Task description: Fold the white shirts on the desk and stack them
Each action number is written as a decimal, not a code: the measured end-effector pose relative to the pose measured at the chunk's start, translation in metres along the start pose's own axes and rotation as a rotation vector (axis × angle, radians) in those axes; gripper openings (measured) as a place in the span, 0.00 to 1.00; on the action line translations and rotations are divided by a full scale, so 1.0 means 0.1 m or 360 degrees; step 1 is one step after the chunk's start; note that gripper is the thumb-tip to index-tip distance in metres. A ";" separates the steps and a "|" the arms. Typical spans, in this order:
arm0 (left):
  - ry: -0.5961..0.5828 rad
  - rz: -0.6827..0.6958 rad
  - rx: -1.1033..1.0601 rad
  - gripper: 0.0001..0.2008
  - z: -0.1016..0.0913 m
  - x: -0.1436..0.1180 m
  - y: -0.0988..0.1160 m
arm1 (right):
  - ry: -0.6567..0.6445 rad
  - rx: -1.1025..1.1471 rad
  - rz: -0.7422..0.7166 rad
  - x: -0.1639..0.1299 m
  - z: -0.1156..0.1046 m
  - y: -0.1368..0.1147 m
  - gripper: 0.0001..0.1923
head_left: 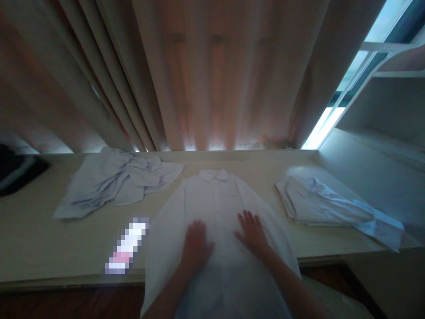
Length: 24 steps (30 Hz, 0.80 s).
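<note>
I see a crumpled pale blue shirt (116,186) lying far left on the beige wooden table (29,239). At centre, my left hand (195,243) and right hand (253,232) press flat, fingers spread, gripping nothing, on a white buttoned shirt (215,199). A folded pale blue shirt (325,204) rests right.
</note>
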<state>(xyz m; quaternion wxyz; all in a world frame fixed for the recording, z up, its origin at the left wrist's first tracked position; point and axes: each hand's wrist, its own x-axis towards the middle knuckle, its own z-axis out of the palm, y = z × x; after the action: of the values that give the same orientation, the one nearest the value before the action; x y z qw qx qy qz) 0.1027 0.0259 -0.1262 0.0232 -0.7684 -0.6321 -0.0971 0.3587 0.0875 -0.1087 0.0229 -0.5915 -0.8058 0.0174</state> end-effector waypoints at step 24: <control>-0.0086 0.0354 -0.0268 0.32 0.21 -0.45 0.89 | 0.0033 0.0024 -0.0104 -0.06 -0.09 0.03 0.37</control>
<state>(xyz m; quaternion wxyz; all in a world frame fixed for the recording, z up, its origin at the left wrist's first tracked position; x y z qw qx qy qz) 0.1839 -0.0323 -0.1470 -0.0479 -0.8352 -0.5331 -0.1258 0.3637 0.0829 -0.0998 0.0363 -0.5648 -0.8243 0.0164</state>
